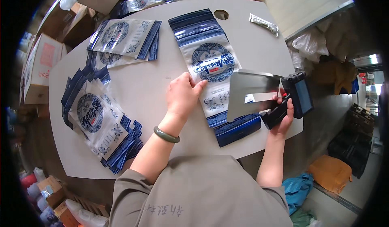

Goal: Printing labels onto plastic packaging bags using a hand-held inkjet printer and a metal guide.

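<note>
A fanned stack of blue and white plastic packaging bags point(219, 87) lies slanted across the middle of the table. My left hand point(182, 93), with a dark green bangle at the wrist, is closed at the stack's left edge, its thumb pressed on the top bag and its other fingers curled. In my right hand point(285, 115) is a black handheld inkjet printer point(299, 95) with a screen and a red button. A flat metal guide plate point(251, 85) reaches left from the printer over the lower right part of the stack.
A messy pile of bags point(91, 113) lies on the left of the white table point(162, 75), with a neater pile point(125, 38) behind it. A small silver packet point(264, 24) is near a round hole point(221, 14). Cartons point(42, 69) stand left; an orange sack point(330, 173) lies right.
</note>
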Demonstrator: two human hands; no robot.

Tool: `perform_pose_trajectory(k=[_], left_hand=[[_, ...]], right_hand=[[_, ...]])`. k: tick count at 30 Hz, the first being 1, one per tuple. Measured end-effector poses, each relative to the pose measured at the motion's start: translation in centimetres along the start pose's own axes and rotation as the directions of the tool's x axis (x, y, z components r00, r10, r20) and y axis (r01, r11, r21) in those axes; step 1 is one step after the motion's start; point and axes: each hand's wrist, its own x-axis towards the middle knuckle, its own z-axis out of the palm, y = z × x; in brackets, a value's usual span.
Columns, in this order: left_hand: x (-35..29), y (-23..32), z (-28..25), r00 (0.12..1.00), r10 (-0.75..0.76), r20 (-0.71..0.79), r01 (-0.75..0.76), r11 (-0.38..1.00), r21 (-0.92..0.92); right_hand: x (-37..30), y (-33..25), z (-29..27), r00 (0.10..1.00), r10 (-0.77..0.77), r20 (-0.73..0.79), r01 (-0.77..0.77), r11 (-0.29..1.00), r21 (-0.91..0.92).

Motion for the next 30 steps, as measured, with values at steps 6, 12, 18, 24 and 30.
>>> perform_pose_trajectory(k=[6, 12, 18, 24, 30], left_hand=[[-0.6, -0.3, -1.1, 0.996, -0.09, 0.003, 0.089, 0.986, -0.142], [-3.2, -2.3, -6.7, 0.943, 0.204, -0.264, -0.311, 0.822, -0.476], [-10.6, -16.3, -18.2, 0.785, -0.081, -0.615, -0.191, 0.911, -0.364], [-14.6, -24.1, -21.1, 0.755, -0.389, -0.527, 0.353, 0.92, -0.173], [-11.4, -15.9, -19.6, 0.744, -0.067, -0.665, 0.231, 0.959, 0.161]], right_hand=[[1.6, 1.5, -2.5, 0.995, 0.094, 0.032, -0.097, 0.986, 0.135], [0.8, 0.3, -2.6, 0.967, 0.154, 0.201, -0.187, 0.97, 0.156], [1.3, 0.3, -2.6, 0.976, 0.135, 0.168, -0.15, 0.985, 0.081], [1.7, -0.2, -4.1, 0.914, 0.313, 0.257, -0.35, 0.93, 0.114], [0.1, 0.2, 3.4, 0.992, 0.125, -0.011, -0.125, 0.984, -0.127]])
